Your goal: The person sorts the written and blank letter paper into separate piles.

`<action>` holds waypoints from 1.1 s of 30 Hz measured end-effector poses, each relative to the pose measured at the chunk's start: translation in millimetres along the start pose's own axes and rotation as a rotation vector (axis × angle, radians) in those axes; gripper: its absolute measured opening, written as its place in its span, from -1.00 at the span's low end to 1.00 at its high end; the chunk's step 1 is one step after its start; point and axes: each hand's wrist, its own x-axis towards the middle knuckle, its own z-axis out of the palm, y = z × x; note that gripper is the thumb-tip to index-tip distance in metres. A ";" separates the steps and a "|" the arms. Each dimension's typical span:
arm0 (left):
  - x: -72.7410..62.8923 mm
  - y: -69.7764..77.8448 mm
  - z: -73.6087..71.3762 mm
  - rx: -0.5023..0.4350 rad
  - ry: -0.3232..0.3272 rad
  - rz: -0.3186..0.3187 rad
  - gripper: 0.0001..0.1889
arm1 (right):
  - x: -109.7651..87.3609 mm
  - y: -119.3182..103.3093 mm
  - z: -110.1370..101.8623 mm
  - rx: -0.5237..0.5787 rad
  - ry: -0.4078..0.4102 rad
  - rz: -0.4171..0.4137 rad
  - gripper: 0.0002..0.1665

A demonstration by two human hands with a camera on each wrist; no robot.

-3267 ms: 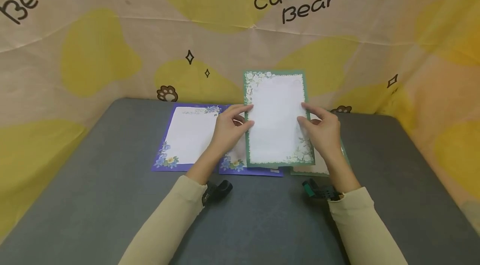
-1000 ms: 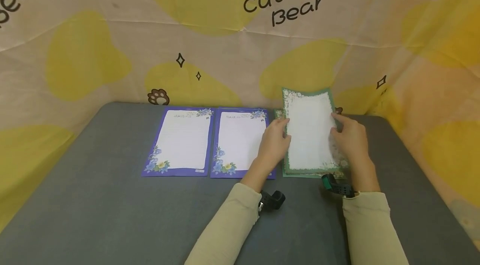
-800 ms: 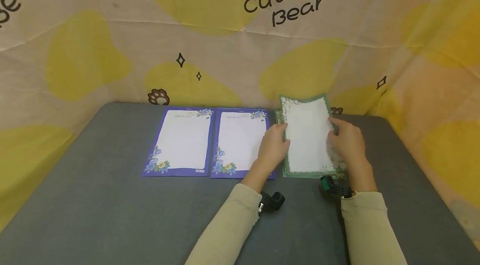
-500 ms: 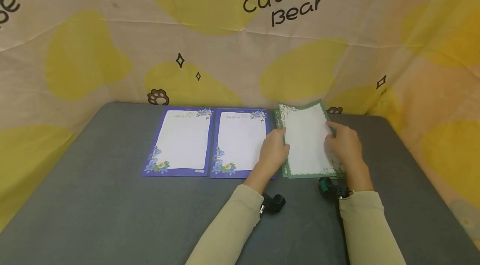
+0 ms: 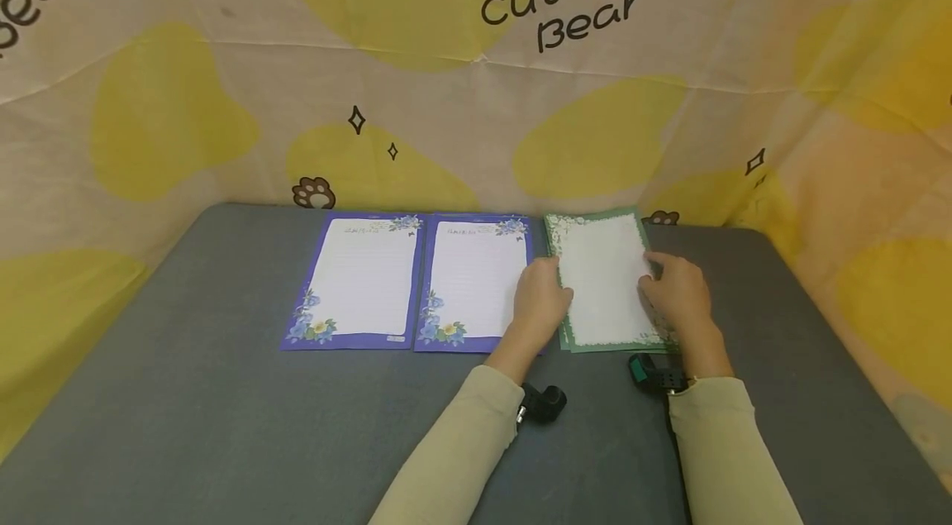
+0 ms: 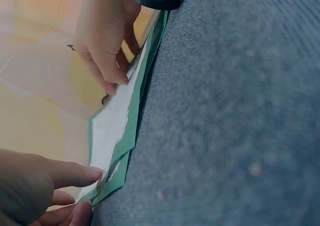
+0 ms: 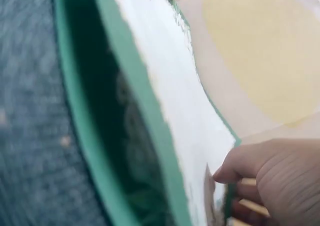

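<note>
I have the bare left hand (image 5: pixel 541 292) set in a pinch, the bare right hand (image 5: pixel 678 290) pinching likewise to its right, both beige-sleeved arms (image 5: pixel 455 446) stretched forward.

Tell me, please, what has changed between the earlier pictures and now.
The upper green floral sheet, first held up partly over the middle purple sheet, has moved right and down over the lower green sheet. The left hand and right hand moved with it, still pinching its edges. The left purple sheet and the middle one stayed put.

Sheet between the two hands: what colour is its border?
Its border is green, seen best in the head view.
</note>
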 end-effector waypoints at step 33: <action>-12.9 14.3 -26.9 -0.059 -0.207 0.021 -0.31 | -3.9 -22.0 42.9 -0.105 0.234 0.132 -0.34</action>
